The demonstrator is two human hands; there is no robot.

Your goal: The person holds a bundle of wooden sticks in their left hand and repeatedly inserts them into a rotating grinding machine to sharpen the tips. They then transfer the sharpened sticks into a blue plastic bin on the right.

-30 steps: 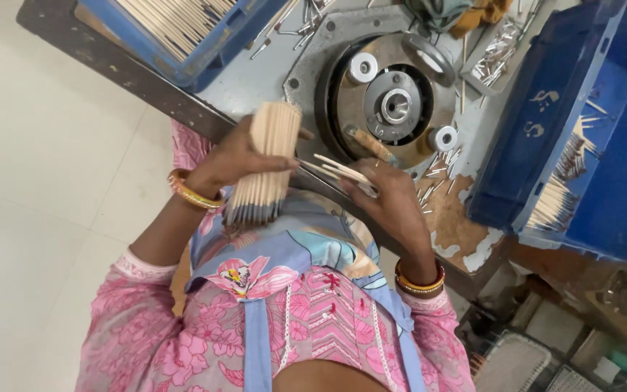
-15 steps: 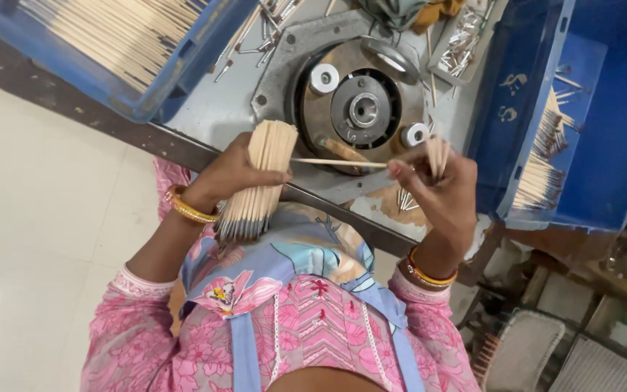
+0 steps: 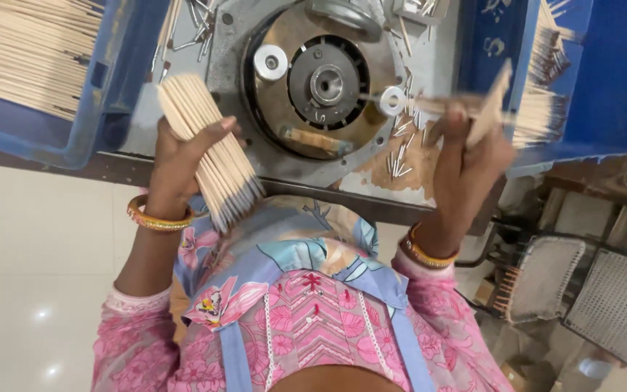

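Left hand clenched round a thick bundle of thin wooden sticks, long axis slanting from upper left to lower right, just left of the round metal disc machine on the worktop. Right hand raised right of the disc, pinching a few sticks, nearer the blue tray with more sticks.

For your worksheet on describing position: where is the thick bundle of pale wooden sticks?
In the head view, the bundle of pale wooden sticks is held in the left hand, left of the round metal machine disc and right of the blue crate.
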